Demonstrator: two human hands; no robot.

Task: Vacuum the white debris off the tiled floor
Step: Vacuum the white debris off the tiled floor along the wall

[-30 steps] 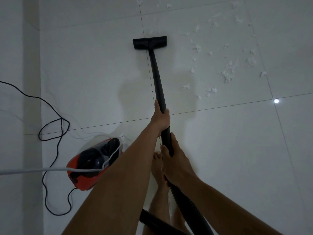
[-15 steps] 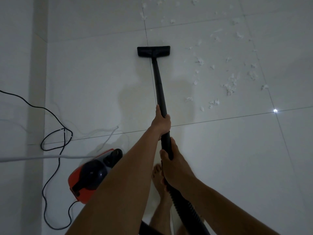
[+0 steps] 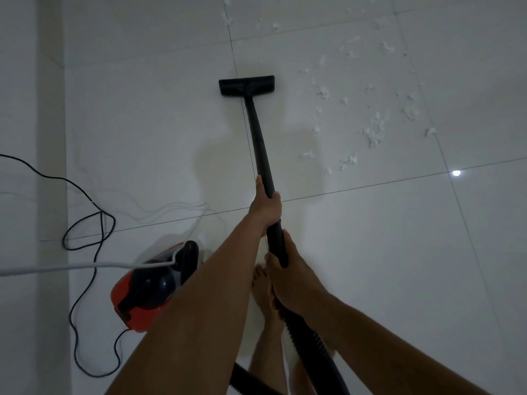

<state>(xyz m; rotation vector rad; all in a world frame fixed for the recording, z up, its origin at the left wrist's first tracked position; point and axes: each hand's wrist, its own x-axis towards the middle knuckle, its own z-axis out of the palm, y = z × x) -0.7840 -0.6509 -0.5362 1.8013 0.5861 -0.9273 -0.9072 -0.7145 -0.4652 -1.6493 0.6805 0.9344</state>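
Two hands grip the black plastic vacuum wand (image 3: 261,143): I see the left hand (image 3: 266,206) curled round it higher up, the right hand (image 3: 288,280) wrapped round it lower, just above the ribbed black hose (image 3: 313,346). Its flat black floor head (image 3: 246,85) rests on the pale tiled floor (image 3: 142,109), well ahead of both hands. Scattered white debris (image 3: 372,134) lies right of the head, apart from it. Any writing on the red-and-black canister (image 3: 148,292) is too small for me to read.

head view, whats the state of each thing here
white debris: scattered loose on the floor
floor nozzle: flat down, left of the debris
left hand: grips the wand, higher up
right hand: grips the wand by the hose
canister vacuum: standing, left of the arms
black cord: looped loose
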